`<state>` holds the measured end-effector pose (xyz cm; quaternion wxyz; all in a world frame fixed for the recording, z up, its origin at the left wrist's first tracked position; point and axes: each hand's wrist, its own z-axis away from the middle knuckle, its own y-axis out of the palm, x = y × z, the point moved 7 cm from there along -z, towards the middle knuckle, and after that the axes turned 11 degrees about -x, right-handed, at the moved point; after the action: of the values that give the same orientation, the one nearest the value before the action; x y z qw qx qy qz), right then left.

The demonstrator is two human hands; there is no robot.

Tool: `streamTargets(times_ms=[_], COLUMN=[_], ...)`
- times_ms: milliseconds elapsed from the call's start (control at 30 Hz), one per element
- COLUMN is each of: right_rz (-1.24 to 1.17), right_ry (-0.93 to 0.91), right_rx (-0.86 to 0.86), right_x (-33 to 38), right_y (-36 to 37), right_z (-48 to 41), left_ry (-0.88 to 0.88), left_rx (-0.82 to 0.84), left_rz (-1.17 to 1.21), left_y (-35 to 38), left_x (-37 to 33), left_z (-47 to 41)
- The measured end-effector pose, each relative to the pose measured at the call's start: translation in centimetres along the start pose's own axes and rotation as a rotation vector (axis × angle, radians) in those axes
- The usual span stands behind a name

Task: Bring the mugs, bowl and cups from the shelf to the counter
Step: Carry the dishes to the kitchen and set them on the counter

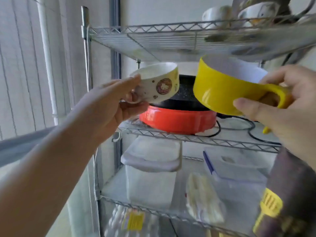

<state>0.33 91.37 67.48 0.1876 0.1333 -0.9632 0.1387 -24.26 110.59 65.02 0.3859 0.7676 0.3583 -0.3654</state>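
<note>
While I've got both hands full, my left hand [109,101] is closed around the handle of the little cartoon-cat mug [158,82], and my right hand [282,103] has fingers hooked through the handle of the big yellow mug [227,86]. Both tip a bit, held clear of the wire shelf [171,29] above. Behind them sits a red electric pot [177,118]. More cups [256,12] wait above my right hand. Counter's not in view.

Above the right hand [289,106], cups [256,12] on the top shelf [153,29] blur together; the picture's edge cuts them off, count unclear.
</note>
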Motion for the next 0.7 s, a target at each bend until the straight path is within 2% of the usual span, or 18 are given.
streamTargets(times_ms=[200, 400, 533, 700], right_rz=[0.225, 0.312, 0.274, 0.226], right_ry=[0.177, 0.358, 0.423, 0.510], right_rx=[0.092, 0.242, 0.334, 0.473], right_x=[-6.8, -11.2, -13.3, -16.2], right_y=[-1.2, -3.6, -5.2, -6.3], right_z=[12.6, 22.3, 26.9, 32.3], left_ry=[-0.146, -0.278, -0.296, -0.409], left_rx=[-0.082, -0.146, -0.145, -0.169], left_rz=[-0.048, -0.121, -0.162, -0.250], left_y=[-0.8, 0.2, 1.9, 2.1], left_x=[13.6, 23.8, 28.4, 33.0], left_z=[6.7, 13.3, 18.0, 24.0])
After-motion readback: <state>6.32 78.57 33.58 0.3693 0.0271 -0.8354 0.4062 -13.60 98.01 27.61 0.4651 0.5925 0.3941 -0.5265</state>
